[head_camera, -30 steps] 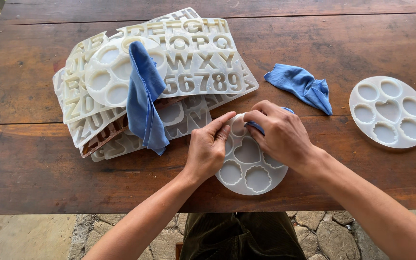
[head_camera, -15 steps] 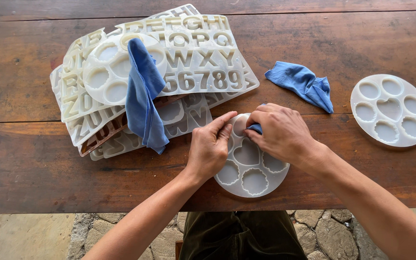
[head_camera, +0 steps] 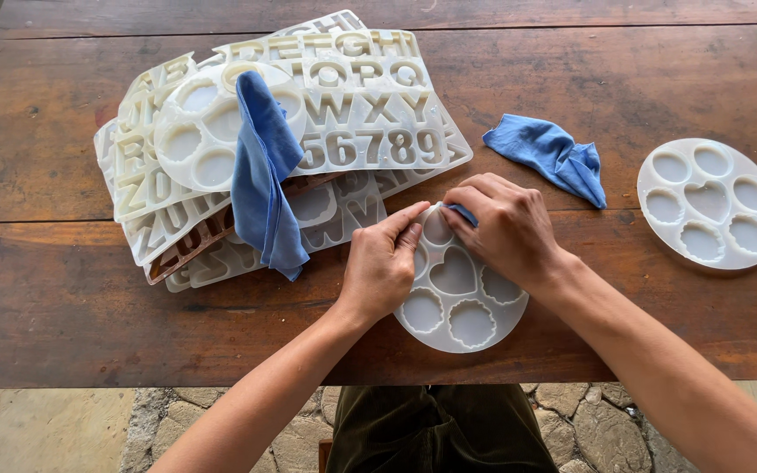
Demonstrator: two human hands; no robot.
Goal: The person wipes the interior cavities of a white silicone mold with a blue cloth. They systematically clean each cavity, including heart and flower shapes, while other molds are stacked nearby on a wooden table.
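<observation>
— Two hands, one round white mould. Flat on the brown wooden table, close to the near edge, right in front of the body.

— Left hand?

— Pinching the mould's far-left rim, thumb and fingers closed on it. Holding it down, by the look of it.

— And the right hand?

— Curled over the far rim, fingers pressing a bit of blue cloth into a hollow there. Gripping that cloth, not open.

— Nearer hand?

— Neither, really. Both touching the mould, left from the left side, right from the far right. Most of the mould poking out toward the body, below the hands.

— Long way round?

— None. Round like a plate, so no long side to line up with.

— Looks like what?

— Milky white, bendy-looking, a little see-through. Heart hollow in the middle, round hollows in a ring about it, some with wavy edges. Near ones in plain sight, far ones half hidden under fingers.

— Anything else about?

— Plenty. A second round mould of the same kind well off to the right, untouched. A crumpled blue cloth between the two, just behind the right hand. A big messy pile of flat moulds with letter and number shapes off to the far left, and a long blue cloth draped over it.
</observation>
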